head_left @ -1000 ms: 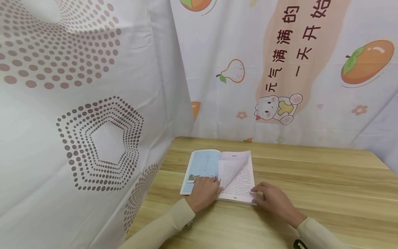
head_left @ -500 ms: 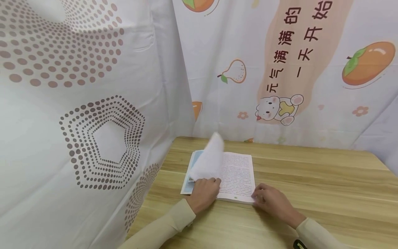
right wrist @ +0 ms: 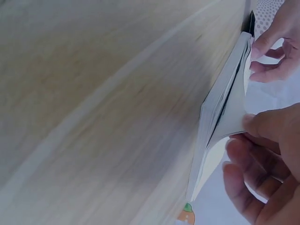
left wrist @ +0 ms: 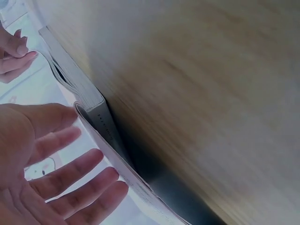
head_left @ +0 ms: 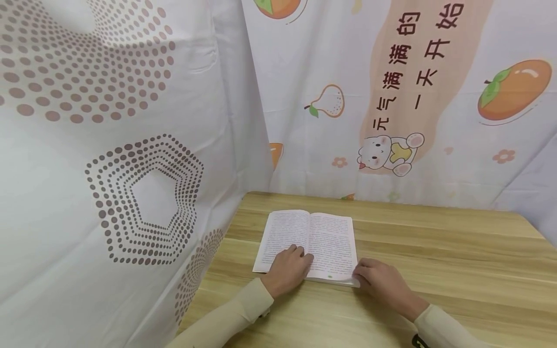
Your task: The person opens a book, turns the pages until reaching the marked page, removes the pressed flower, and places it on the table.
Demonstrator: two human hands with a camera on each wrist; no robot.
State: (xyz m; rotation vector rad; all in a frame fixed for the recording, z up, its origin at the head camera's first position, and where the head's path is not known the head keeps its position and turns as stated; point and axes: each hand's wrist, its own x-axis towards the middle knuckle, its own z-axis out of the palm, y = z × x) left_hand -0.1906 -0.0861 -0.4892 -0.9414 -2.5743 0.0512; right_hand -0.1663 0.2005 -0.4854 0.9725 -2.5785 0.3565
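Note:
An open book [head_left: 332, 241] lies on the wooden table, printed text covering both of its visible pages. My left hand [head_left: 287, 271] rests on the lower part of the left page, close to the spine. In the left wrist view, the fingers of that hand [left wrist: 56, 164] are spread and lightly bent, with the fingertips at the page. At the book's lower right corner, my right hand [head_left: 383, 284] pinches a page. The right wrist view shows the page [right wrist: 233, 110] lifted and curved between thumb and fingers, above the thick block of pages.
The wooden table [head_left: 435, 251] extends to the right of the book. A white curtain with brown dots [head_left: 143, 290] hangs along the left side. Behind the table hangs a printed curtain [head_left: 304, 164] with fruit and a cartoon bear.
A page has turned from right to left, covering the blue left page with text. My left hand has shifted slightly onto it. My right hand now lifts the right page's lower corner.

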